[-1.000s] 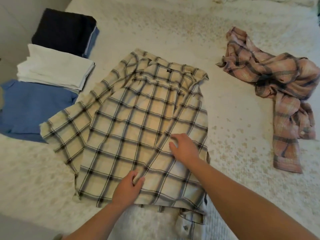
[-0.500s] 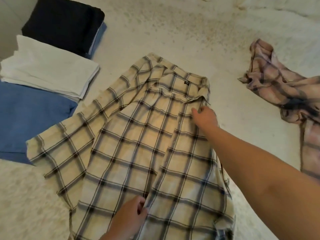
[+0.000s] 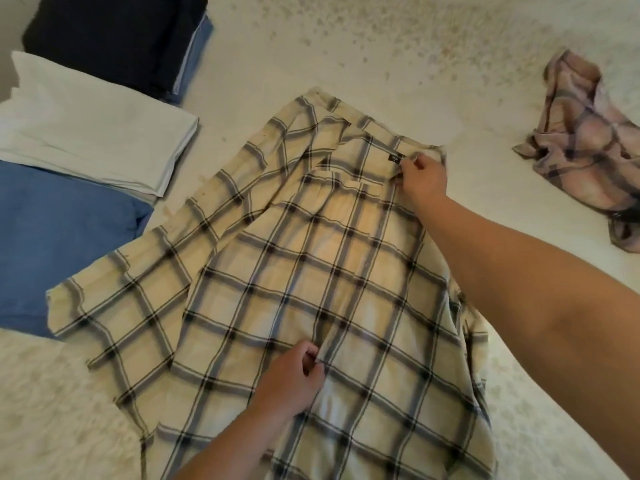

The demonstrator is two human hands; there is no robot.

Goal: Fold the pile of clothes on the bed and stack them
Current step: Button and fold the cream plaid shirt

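Observation:
A cream plaid shirt (image 3: 277,271) lies spread flat on the bed, collar at the far end and one sleeve stretched out to the left. My left hand (image 3: 289,379) pinches the shirt's front edge near the lower middle. My right hand (image 3: 420,178) grips the collar area beside the small black label. A crumpled pink plaid shirt (image 3: 588,133) lies unfolded at the right. Folded clothes sit at the left: a dark stack (image 3: 114,39), a white stack (image 3: 86,123) and a blue garment (image 3: 59,237).
The bed (image 3: 346,46) is covered with a pale speckled cover. The plaid sleeve's cuff overlaps the blue garment's edge. Bare cover shows between the two plaid shirts and along the far side.
My right hand has travelled up the shirt's front from the lower middle to the collar. My left hand kept its pinch on the front edge. The view shifted closer and leftward.

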